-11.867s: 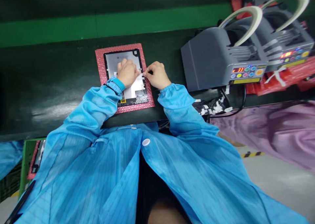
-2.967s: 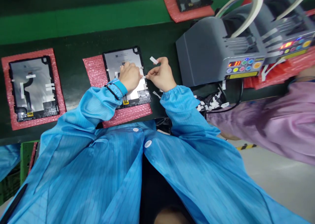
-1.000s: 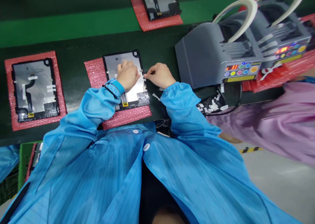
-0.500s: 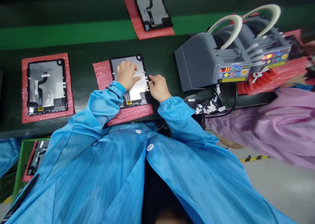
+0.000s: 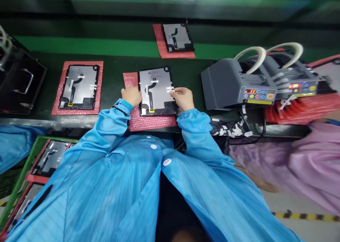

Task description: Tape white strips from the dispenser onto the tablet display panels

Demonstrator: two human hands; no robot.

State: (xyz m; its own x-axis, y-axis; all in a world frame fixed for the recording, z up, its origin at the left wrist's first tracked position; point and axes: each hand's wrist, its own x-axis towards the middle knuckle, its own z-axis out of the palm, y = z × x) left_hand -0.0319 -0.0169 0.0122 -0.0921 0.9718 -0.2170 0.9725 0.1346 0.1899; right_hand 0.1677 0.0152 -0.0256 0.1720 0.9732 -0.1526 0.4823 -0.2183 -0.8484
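A tablet back panel (image 5: pixel 156 89), silver inside a black frame with a black flex cable and white tape strips, lies on a pink bubble-wrap sheet (image 5: pixel 151 121) on the dark green belt in front of me. My left hand (image 5: pixel 132 95) grips the panel's left edge, fingers curled. My right hand (image 5: pixel 183 97) holds the right edge, fingers closed by a white tape strip.
Another panel on a pink sheet (image 5: pixel 79 87) lies to the left, a third (image 5: pixel 177 38) farther back. Two grey tape dispensers (image 5: pixel 239 84) stand to the right, with tape scraps (image 5: pixel 233 127) below. A black box (image 5: pixel 18 80) sits far left. A person in a purple sleeve (image 5: pixel 297 164) is at right. A green bin (image 5: pixel 39 157) holds more panels.
My left hand has slid off the panel's face to its left edge, uncovering the cable and tape. My right hand has moved onto the right edge. The view has tilted up.
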